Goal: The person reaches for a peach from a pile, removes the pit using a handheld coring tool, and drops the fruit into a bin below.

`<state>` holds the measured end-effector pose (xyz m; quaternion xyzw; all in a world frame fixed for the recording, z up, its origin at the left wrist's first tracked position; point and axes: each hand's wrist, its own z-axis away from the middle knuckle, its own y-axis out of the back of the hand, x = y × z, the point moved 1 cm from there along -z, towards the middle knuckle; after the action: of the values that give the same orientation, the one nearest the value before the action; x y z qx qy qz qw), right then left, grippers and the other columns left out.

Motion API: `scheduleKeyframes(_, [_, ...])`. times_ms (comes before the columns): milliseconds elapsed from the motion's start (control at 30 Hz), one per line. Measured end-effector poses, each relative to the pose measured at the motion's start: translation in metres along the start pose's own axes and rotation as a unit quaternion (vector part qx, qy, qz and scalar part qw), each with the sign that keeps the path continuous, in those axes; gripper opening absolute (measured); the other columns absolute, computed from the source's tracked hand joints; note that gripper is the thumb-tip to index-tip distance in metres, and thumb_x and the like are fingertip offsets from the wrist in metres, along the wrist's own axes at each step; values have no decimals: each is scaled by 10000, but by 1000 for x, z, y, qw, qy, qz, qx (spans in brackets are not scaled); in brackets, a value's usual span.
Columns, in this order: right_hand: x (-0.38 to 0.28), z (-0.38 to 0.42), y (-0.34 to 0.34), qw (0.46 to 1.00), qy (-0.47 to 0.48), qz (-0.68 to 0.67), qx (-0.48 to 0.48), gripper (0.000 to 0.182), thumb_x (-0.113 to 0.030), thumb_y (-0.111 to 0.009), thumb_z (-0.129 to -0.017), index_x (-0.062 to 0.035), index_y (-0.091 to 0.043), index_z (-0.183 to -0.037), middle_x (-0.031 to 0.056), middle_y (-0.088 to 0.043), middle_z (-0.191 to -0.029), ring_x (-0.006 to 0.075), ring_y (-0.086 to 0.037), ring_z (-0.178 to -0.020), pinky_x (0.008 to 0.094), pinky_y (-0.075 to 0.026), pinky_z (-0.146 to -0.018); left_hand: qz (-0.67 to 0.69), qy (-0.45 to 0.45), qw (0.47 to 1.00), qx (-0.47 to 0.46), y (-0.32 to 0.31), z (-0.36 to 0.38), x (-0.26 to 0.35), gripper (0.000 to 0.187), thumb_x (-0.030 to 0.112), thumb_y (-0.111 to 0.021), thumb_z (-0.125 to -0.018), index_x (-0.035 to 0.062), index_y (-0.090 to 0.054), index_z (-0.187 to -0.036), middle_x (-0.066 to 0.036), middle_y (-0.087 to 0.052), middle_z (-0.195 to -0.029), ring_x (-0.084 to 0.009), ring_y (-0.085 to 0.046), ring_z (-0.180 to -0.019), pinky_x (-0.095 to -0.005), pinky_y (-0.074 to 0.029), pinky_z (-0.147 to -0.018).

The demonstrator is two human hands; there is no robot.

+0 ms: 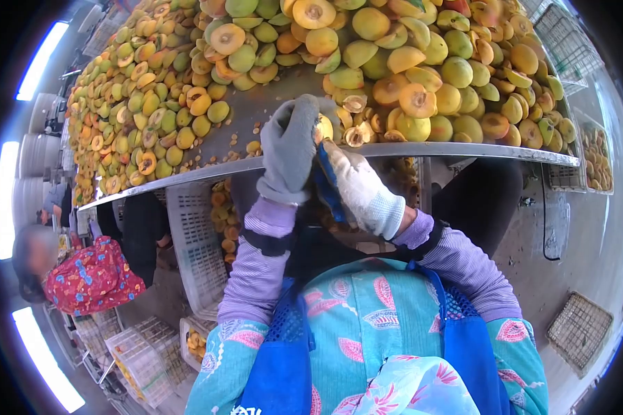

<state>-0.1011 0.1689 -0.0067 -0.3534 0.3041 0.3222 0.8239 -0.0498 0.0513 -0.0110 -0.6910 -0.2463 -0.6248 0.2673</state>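
My left hand (289,145), in a grey glove, is closed round a cut yellow peach (326,127) just above the table's near edge. My right hand (364,189), in a white glove, is closed on a blue-handled tool (329,185), its upper end close to the fruit. Whether its tip touches the flesh is hidden by the fingers. Beside my fingers, to the right, lie opened peach pieces (357,133) with rough brown middles. A large heap of yellow-green peaches (422,90), many halved, lies beyond my hands.
The metal table's edge (208,171) runs across in front of me. Below it stand a white plastic crate (195,242) and peach pieces (223,214). Another person in a red patterned garment (93,277) is at the left. A wire-like crate (580,330) rests on the floor at right.
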Motion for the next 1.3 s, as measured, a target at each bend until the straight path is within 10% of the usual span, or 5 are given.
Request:
scheduleKeyframes(133, [51, -26, -10, 857, 470, 174, 120, 536, -495, -419, -993, 10, -597, -995, 80, -609, -792, 211, -544, -699, 324, -455, -648, 59, -42, 985, 155, -9, 17, -4, 237, 183, -544, -960, -28, -640, -1011, -88, -668, -895, -127, -631, -823, -258, -506, -732])
scheduleKeyframes(267, [20, -6, -1, 984, -33, -131, -118, 501, -535, -422, -976, -63, -548, -863, 61, -524, -595, 191, -514, -471, 342, -448, -464, -251, -31, 953, -166, 15, -7, 21, 188, 146, -563, -936, -16, -652, -971, -81, -672, -884, -135, -631, -772, -264, -508, -716])
scheduleKeyframes(433, [26, 0, -11, 844, -62, -436, -307, 497, -625, -463, -925, -142, -493, -811, 0, -408, -526, 124, -372, -398, 296, -310, -373, -87, 115, 926, -348, 15, -42, 24, 265, 238, -644, -863, -17, -669, -794, -73, -671, -760, -137, -627, -700, -270, -506, -688])
scheduleKeyframes(867, [31, 7, -3, 943, -51, -210, -254, 487, -560, -410, -975, -101, -477, -825, -17, -380, -520, 121, -375, -361, 263, -311, -346, 38, 40, 973, -224, 19, -11, 9, 217, 156, -485, -907, 37, -667, -908, -62, -655, -811, -160, -626, -781, -291, -495, -693])
scheduleKeyframes(1300, [34, 16, -51, 674, -219, -492, -506, 458, -518, -432, -978, -88, -534, -856, 17, -429, -544, 147, -406, -393, 314, -330, -375, 59, 29, 998, 19, 64, 53, 34, 303, 228, -495, -969, -28, -591, -1100, -168, -668, -910, -248, -666, -775, -340, -556, -682])
